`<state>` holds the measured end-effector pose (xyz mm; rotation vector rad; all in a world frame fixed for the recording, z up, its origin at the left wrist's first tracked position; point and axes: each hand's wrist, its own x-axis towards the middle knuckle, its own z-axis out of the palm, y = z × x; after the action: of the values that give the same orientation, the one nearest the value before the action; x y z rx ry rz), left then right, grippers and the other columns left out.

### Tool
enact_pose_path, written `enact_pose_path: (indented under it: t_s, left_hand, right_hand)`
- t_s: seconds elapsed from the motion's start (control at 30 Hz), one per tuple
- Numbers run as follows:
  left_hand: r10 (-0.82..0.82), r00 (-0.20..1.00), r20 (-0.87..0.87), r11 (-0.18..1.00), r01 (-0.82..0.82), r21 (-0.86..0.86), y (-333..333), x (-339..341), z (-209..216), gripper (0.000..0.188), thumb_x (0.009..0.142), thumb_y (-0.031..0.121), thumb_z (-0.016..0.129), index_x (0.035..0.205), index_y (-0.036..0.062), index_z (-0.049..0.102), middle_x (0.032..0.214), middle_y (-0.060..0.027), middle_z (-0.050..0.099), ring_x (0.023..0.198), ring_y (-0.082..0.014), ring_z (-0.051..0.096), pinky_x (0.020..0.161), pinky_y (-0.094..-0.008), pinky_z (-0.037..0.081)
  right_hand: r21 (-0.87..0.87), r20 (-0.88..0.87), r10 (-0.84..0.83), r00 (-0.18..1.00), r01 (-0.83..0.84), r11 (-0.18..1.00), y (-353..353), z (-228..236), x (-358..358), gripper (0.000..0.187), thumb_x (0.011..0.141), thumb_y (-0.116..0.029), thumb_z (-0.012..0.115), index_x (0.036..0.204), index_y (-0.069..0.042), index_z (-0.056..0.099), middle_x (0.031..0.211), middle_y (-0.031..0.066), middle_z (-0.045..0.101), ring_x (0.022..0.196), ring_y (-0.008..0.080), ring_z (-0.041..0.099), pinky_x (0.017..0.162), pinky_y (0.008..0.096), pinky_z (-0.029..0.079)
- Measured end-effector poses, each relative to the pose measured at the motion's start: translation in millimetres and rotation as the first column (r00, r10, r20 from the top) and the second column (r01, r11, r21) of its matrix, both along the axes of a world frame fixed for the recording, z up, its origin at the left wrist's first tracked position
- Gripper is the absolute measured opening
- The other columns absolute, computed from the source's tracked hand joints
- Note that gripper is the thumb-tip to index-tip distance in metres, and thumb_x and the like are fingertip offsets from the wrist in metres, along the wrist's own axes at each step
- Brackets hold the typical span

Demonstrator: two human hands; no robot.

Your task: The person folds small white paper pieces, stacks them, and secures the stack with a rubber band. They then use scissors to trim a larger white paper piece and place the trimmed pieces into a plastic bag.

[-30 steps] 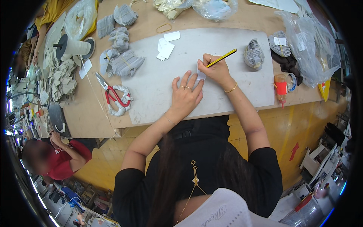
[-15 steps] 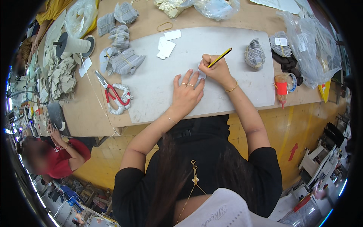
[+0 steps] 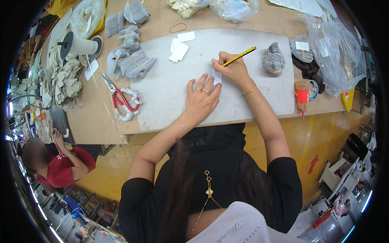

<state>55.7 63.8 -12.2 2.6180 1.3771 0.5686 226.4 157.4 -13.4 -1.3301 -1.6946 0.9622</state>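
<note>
My right hand (image 3: 233, 69) grips a yellow-and-black pencil (image 3: 240, 56), its upper end leaning to the far right. Beneath its fingertips lies a small white card (image 3: 217, 77) on the pale grey board (image 3: 170, 101). With fingers spread, my left hand (image 3: 201, 99) lies flat on the board, and its fingertips touch the card's left and near edges. The pencil's tip is hidden behind my fingers. A few white cards (image 3: 178, 50) lie loose on the board, beyond my left hand. To the right stands a grey banded bundle (image 3: 274, 59).
At left lie red-handled scissors (image 3: 120, 99), more grey bundles (image 3: 136, 65), a thread spool (image 3: 81, 46) and beige pieces (image 3: 67, 83). At right are an orange-brown bottle (image 3: 301, 95), tape roll (image 3: 313, 89) and plastic bags (image 3: 336, 56). A person in red (image 3: 67, 168) works at far left.
My right hand has shifted slightly up and left, and the pencil leans lower to the right. More of the card shows now. My left hand stays nearly in place.
</note>
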Motion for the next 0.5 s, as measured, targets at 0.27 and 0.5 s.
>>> enact_pose_path:
  t_s: [0.27,0.5]
  left_hand:
    - [-0.009,1.0,-0.01,1.0,0.009,0.004,1.1,0.3,1.8,0.048,0.076,0.021,0.074,0.122,0.0162,0.064,0.13,-0.0116,0.056,0.131,-0.0295,0.044,0.102,-0.0534,0.031]
    - [-0.008,1.0,0.0,1.0,0.008,-0.012,1.5,1.0,4.2,0.048,0.074,0.021,0.075,0.121,0.0159,0.064,0.13,-0.0118,0.056,0.13,-0.0297,0.045,0.101,-0.0532,0.032]
  right_hand:
    - [0.04,0.027,-0.042,0.999,0.04,0.998,4.0,2.2,-0.8,0.031,0.08,-0.013,0.067,0.062,-0.003,0.044,0.051,0.0073,0.043,0.044,0.0197,0.036,0.045,0.0317,0.037]
    - [0.002,-0.07,-0.064,0.996,0.064,0.998,4.2,-2.4,-1.0,0.031,0.08,-0.011,0.066,0.062,-0.003,0.043,0.051,0.0078,0.042,0.044,0.0201,0.035,0.045,0.0323,0.037]
